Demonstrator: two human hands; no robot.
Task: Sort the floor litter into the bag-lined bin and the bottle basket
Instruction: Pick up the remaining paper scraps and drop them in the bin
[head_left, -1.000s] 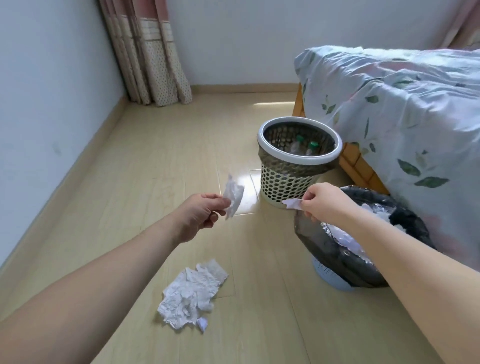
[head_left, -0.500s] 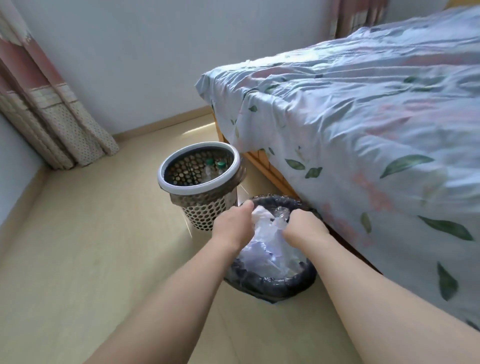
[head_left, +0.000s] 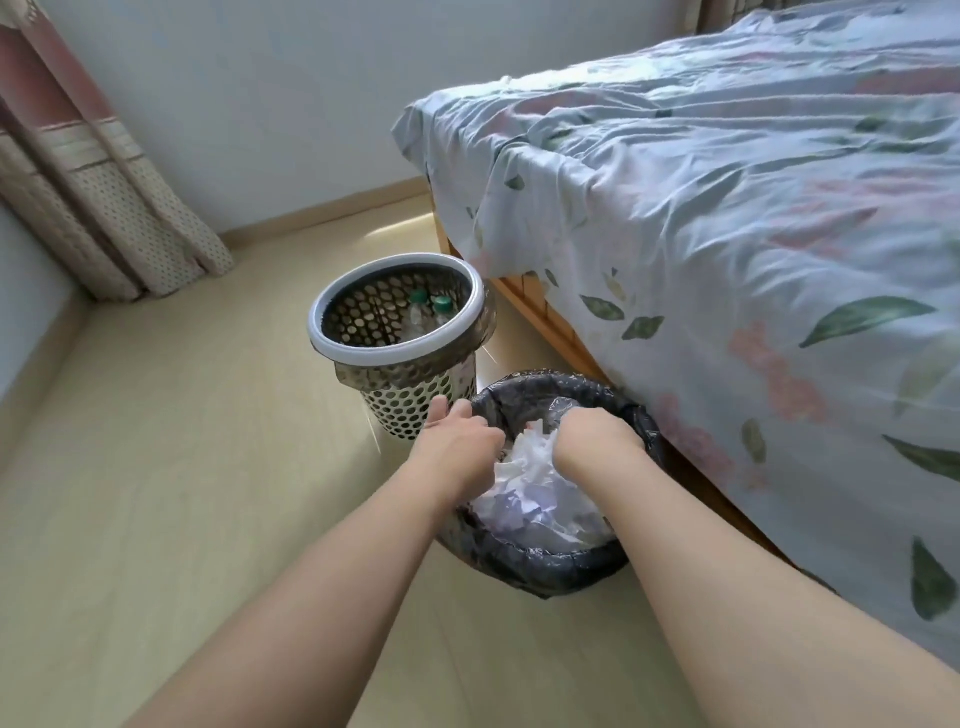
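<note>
Where fingers sink unseen, both hands (head_left: 457, 441) amid paper (head_left: 535, 499).

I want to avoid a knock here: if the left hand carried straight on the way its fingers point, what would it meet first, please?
Probably the perforated bottle basket: the left hand points up-frame at its lower wall, just beyond the bag-lined bin rim. Depth is unclear.

Soft daylight, glare patch on the floor (head_left: 395, 228), wide-angle bending at edges, slight blur
</note>
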